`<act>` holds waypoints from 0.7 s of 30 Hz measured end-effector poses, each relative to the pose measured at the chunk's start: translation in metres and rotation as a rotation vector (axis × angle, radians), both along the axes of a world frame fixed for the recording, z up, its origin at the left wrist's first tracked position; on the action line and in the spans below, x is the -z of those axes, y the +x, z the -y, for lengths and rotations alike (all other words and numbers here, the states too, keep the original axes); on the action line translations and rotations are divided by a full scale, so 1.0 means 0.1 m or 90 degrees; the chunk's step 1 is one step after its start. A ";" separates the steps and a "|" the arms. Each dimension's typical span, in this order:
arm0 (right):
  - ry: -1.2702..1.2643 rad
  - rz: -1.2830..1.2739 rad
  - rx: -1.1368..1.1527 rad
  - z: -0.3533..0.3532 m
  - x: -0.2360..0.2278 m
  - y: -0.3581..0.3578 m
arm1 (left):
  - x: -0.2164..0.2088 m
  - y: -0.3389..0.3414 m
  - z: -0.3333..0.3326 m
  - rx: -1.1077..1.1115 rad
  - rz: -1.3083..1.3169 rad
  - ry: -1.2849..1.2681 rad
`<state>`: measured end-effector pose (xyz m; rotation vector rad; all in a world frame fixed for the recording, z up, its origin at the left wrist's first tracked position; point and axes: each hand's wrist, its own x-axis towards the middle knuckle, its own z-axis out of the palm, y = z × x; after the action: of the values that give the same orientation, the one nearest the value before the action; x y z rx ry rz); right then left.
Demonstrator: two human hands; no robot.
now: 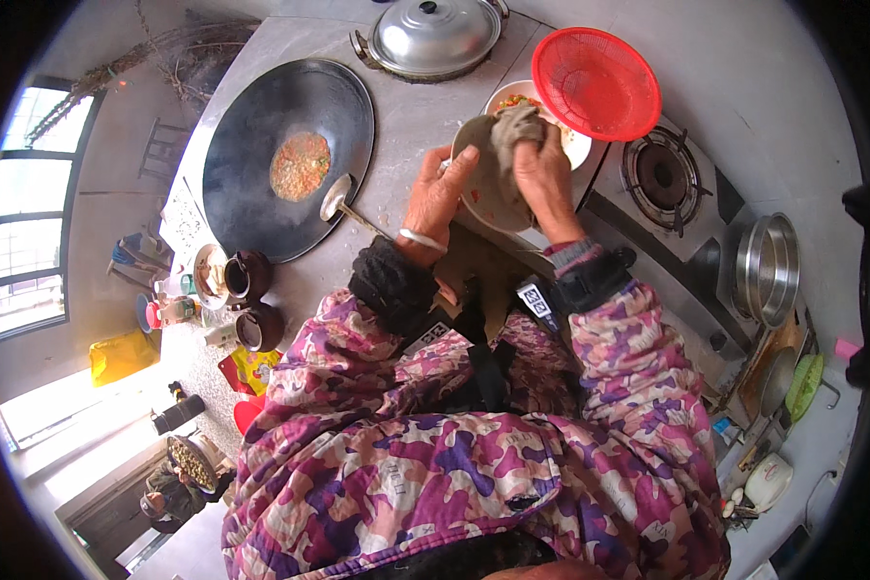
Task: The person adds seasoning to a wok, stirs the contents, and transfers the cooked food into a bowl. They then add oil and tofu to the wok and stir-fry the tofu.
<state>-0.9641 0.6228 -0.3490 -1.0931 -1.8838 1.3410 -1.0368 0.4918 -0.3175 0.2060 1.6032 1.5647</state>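
My left hand (431,201) grips the rim of a pale bowl (481,200), tipped on its side, with a few reddish bits stuck to it. In my right hand (543,184) is a bunched grey-brown cloth (517,126), pressed against the bowl's inside. Just beyond, a white bowl (577,150) of chopped vegetables sits on the counter, partly covered by a red plastic colander (597,85). To the left, a large black wok (237,150) holds a reddish chopped mixture (300,166) in its middle. A metal ladle (335,197) rests on the wok's near rim.
A lidded silver pot (435,37) stands at the back. The gas burner (661,176) is on the right, near steel pans (771,271). Two dark jars (248,275) and bottles (176,309) line the left side. A person (169,493) with a basket is at lower left.
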 end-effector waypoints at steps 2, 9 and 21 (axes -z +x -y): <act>0.130 0.014 0.001 0.04 0.03 -0.18 | 0.05 -0.05 -0.14 -0.024 -0.042 -0.018; -0.175 -0.149 -0.278 -0.40 0.30 -0.70 | 0.32 -0.63 -0.80 -0.097 -0.082 0.064; 0.479 0.288 -0.564 -1.27 0.33 -0.69 | 0.31 -0.92 -1.16 -0.184 -0.309 -0.010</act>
<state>-1.0329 0.7497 -0.3821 -0.1377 -3.0403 0.5955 -1.1284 0.6080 -0.3480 0.3823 2.0943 1.8144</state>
